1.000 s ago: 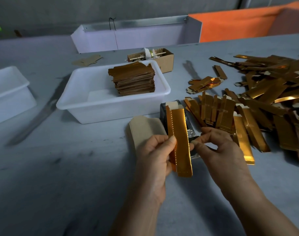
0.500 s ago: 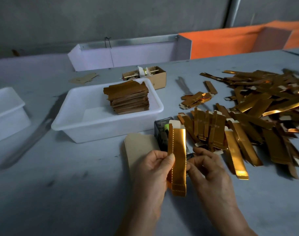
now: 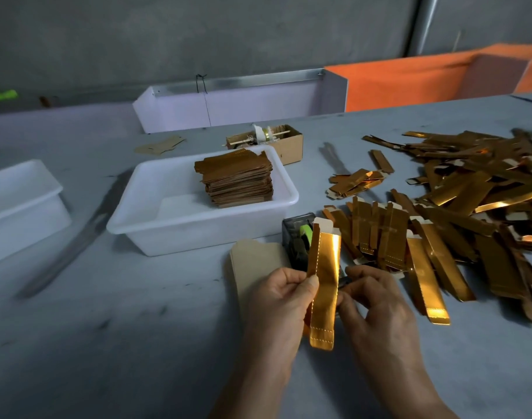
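Both hands hold one gold sleeve [image 3: 324,276] upright over the near part of the counter [image 3: 107,343], its top leaning slightly right. The left hand [image 3: 281,300] grips the sleeve's left edge, thumb pressed flat on the shiny front and the other fingers [image 3: 284,279] curled behind it. The right hand [image 3: 376,306] has its fingers curled and pinches the right edge about halfway down. The sleeve's pale top flap stands open, and a line of perforations runs across near its bottom end, which hangs free below the hands. Just behind the sleeve sits a dark box [image 3: 293,237] with something bright green in it, partly hidden by the sleeve. A plain brown card [image 3: 252,261] lies flat to the left of that box, partly under the left hand. Beyond it stands a white tub [image 3: 155,219] holding a stack of gold blanks [image 3: 237,179] against its far right corner. A second tub [image 3: 19,204] stands well apart to the left. To the right, a row of sleeves [image 3: 376,234] lies side by side just beside the dark box, and a big loose pile [image 3: 476,189] spreads across the far right of the counter. A small cardboard box [image 3: 285,143] sits behind the white tub.
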Motion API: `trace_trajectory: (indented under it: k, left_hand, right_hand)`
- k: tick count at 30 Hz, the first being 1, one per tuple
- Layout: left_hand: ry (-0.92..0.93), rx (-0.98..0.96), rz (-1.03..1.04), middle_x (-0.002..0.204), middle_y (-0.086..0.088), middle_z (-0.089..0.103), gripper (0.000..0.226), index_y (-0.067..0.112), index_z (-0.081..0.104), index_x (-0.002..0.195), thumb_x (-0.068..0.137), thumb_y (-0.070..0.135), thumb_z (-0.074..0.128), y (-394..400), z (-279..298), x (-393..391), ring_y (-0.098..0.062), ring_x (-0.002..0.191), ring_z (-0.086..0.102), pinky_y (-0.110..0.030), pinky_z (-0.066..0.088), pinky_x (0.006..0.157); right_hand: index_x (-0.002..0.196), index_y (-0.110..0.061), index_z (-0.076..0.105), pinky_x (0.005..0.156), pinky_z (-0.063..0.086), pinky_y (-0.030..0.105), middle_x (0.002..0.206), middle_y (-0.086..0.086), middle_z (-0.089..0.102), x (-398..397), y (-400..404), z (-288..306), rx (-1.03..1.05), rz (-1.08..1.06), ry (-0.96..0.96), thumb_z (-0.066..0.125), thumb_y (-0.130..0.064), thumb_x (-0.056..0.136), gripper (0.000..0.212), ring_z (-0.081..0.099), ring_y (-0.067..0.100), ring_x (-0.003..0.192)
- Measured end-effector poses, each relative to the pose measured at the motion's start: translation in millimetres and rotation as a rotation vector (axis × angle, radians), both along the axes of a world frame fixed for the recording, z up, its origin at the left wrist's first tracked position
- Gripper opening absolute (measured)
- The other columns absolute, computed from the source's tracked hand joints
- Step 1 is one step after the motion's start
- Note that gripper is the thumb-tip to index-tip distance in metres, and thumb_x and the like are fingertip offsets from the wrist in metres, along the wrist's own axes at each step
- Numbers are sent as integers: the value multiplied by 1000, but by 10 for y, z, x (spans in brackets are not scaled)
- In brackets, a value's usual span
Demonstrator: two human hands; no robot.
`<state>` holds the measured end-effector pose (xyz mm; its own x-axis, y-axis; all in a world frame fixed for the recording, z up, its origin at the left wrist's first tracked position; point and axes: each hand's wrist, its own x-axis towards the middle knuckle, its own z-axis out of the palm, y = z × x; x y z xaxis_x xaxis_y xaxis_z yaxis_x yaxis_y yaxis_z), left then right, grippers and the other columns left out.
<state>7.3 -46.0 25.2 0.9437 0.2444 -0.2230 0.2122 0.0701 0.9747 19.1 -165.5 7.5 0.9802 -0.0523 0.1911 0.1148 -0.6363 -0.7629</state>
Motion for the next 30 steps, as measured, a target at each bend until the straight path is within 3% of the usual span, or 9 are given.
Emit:
trace_trajectory:
  k: [11,14,17,20,22,25,26,28,30]
  left_hand:
    - [-35,132,8,84,0,76,7,16,68,91,90,22,64,-10,30,1,-16,79,73,-41,60,77]
    - [-60,187,2,85,-1,75,7,17,67,91,91,23,63,-37,43,1,-21,82,72,-49,57,80]
    - [-43,161,-4,85,-3,75,6,17,66,91,91,22,63,-24,67,15,-22,82,73,-49,57,80]
    - [19,-46,-61,87,-4,76,10,14,64,99,93,21,60,21,66,12,-16,79,74,-38,59,73]
    - [-5,-163,-68,90,-8,76,10,11,61,99,94,19,57,58,53,-13,-15,79,73,-23,54,55]
    - [-125,-335,-76,94,-10,75,8,9,56,93,94,15,53,96,30,-54,-33,94,60,-10,31,35]
    - [-165,-344,-96,93,-9,76,8,9,55,92,93,17,53,99,22,-67,-35,93,63,-9,31,35]
    - [-216,-284,-150,82,-3,75,7,11,55,89,92,17,55,102,8,-84,-23,81,72,-8,37,39]
    - [-232,-75,-196,70,3,69,8,15,57,87,95,18,55,109,-23,-86,-11,65,68,-16,45,48]
  right_hand:
    - [86,-14,63,61,36,4,112,-5,50,28,33,34,-118,-15,-49,65,-10,84,5,48,5,91]
    - [80,-15,61,59,36,4,107,-6,51,63,-26,36,-89,-40,-24,64,-5,83,11,47,4,86]
    - [73,-17,61,61,37,5,106,-9,51,57,-119,52,-41,7,32,65,-7,84,15,50,4,93]
    - [73,-24,59,74,40,11,112,-12,52,7,-201,76,56,30,14,63,-15,85,16,50,5,103]
    - [74,-27,60,84,41,23,119,-15,49,-6,-229,81,145,41,37,62,-20,85,13,45,5,110]
    - [73,-27,63,77,33,14,121,-21,45,1,-200,62,309,65,124,63,-23,85,13,40,-9,103]
    - [73,-26,64,72,29,11,120,-21,44,5,-185,39,322,67,135,63,-23,85,13,40,-15,98]
    - [72,-26,64,69,26,8,120,-21,43,9,-148,-13,324,73,153,63,-22,85,14,35,-26,90]
    - [70,-26,63,77,31,12,122,-17,45,8,-124,-73,322,89,167,63,-21,85,16,42,-17,97]
